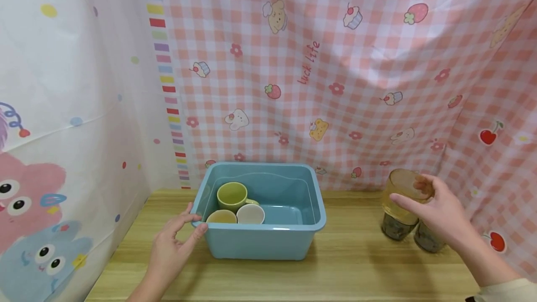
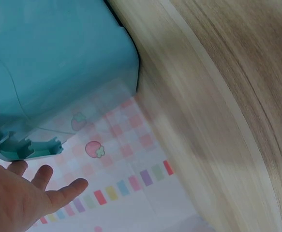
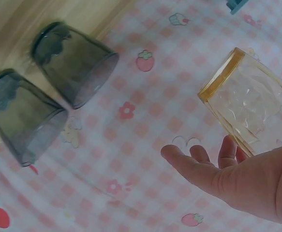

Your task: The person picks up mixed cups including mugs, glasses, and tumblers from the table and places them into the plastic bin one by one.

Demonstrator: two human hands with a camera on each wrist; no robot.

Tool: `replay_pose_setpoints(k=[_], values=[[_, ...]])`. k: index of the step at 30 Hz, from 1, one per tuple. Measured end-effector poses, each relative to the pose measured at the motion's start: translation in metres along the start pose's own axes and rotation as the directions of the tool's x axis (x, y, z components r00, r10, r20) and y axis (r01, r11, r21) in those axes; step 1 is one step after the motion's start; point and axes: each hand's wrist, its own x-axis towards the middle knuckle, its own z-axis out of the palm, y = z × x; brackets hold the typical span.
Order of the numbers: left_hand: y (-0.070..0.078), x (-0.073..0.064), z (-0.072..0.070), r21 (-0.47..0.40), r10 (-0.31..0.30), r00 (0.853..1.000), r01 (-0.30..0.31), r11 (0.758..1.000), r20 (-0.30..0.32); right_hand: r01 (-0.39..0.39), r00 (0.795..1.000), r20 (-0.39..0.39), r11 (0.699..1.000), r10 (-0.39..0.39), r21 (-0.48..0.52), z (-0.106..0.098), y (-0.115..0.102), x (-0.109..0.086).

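The right hand [image 1: 442, 213] grips a clear amber cup [image 1: 392, 205], thumb on one side and fingers on the other. It holds the cup upright above the light wood-grain surface [image 1: 344, 250], over at the right. The right wrist view shows the cup's thick base apart from two smoky grey see-through cups, the left grey cup [image 1: 396, 228] and the right grey cup [image 1: 428, 240], which stand upright next to each other on the surface.

The left hand [image 1: 169, 243] rests at the near left corner of a rectangular blue plastic tub [image 1: 260, 243], its grip loose, fingers spread and touching the rim. Inside the tub, toward its left end, a green mug [image 1: 228, 206] stands behind a yellowish cup [image 1: 222, 218] and a white cup [image 1: 251, 216]; the mug's handle points right. The front wall hides the lower part of those two cups.

Behind the surface hangs a pink-and-white checked cloth [image 1: 260, 66] printed with strawberries and cupcakes; a white cartoon-printed cloth [image 1: 88, 73] hangs at left.
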Motion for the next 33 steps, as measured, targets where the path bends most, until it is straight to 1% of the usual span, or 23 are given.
replay_pose_setpoints(k=[4,7,13,20,27,30,33], values=[[0.000,0.000,0.000,0.015,-0.012,1.000,0.012,1.000,0.001,0.022,1.000,-0.015,0.999,-0.022,-0.032,0.004,-0.014,0.004],[0.001,0.000,0.000,0.026,-0.019,1.000,0.019,0.999,0.001,0.046,0.999,-0.023,0.998,-0.047,-0.034,0.006,-0.023,0.006],[0.001,0.000,0.000,0.016,-0.017,1.000,0.017,1.000,0.001,0.086,0.995,-0.040,0.996,-0.088,-0.031,0.009,-0.036,0.008],[0.001,0.000,0.000,0.004,-0.022,1.000,0.022,1.000,0.004,0.108,0.994,-0.007,0.994,-0.108,-0.002,0.014,-0.052,0.012],[0.000,-0.001,0.000,-0.013,-0.002,1.000,0.002,1.000,-0.005,0.114,0.993,0.003,0.993,-0.114,-0.019,0.022,-0.069,0.021],[0.000,0.000,0.000,-0.008,0.006,1.000,-0.006,1.000,-0.009,0.129,0.992,0.006,0.992,-0.129,-0.011,0.025,-0.076,0.025],[0.000,0.000,0.000,-0.007,0.009,1.000,-0.009,1.000,-0.010,0.134,0.991,0.025,0.991,-0.134,-0.003,0.028,-0.082,0.029]])
